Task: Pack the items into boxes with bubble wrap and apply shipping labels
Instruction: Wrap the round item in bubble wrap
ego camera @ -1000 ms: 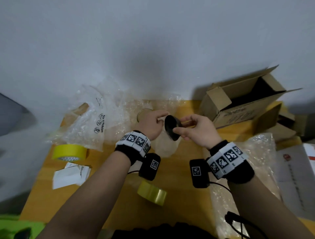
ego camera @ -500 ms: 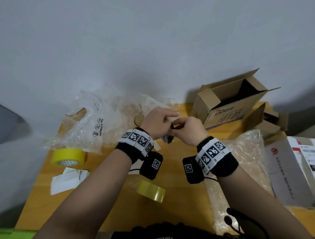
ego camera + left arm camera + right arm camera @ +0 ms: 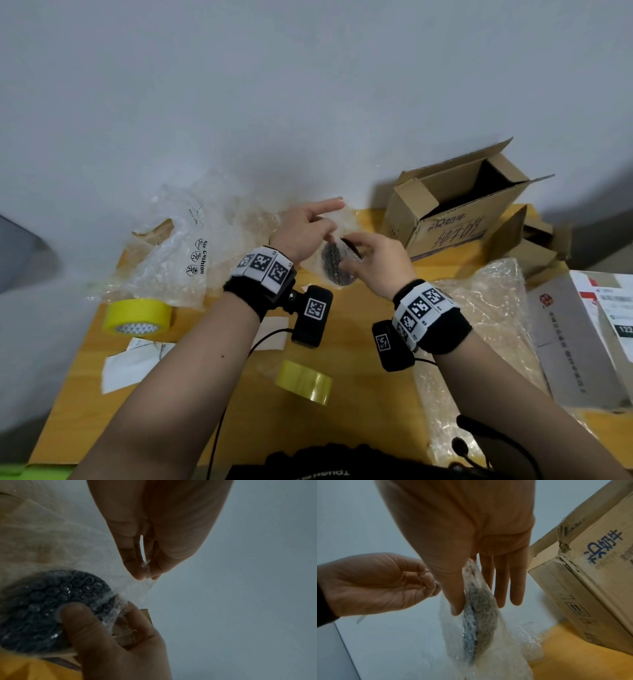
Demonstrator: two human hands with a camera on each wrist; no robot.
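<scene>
A dark round disc [image 3: 335, 267] is held above the yellow table [image 3: 359, 421], covered in bubble wrap [image 3: 135, 589]. My right hand [image 3: 363, 257] pinches the wrapped disc [image 3: 481, 615] between thumb and fingers, edge-on in the right wrist view. In the left wrist view the right thumb presses on the disc's [image 3: 51, 601] flat face. My left hand [image 3: 308, 229] pinches a free corner of the wrap just above the disc, index finger sticking out. That pinch [image 3: 145, 574] shows clearly in the left wrist view. An open cardboard box [image 3: 455, 219] stands at the back right.
A heap of bubble wrap [image 3: 178, 253] lies at the back left, another sheet [image 3: 486, 329] on the right. A yellow tape roll [image 3: 137, 315], a clear yellowish roll [image 3: 305, 380] and white label papers [image 3: 133, 363] lie nearby. Grey and white cartons [image 3: 575, 342] stand far right.
A second ago both hands held the bare dark disc. Now bubble wrap covers it, my right hand holds it alone, and my left hand has taken the wrap's corner.
</scene>
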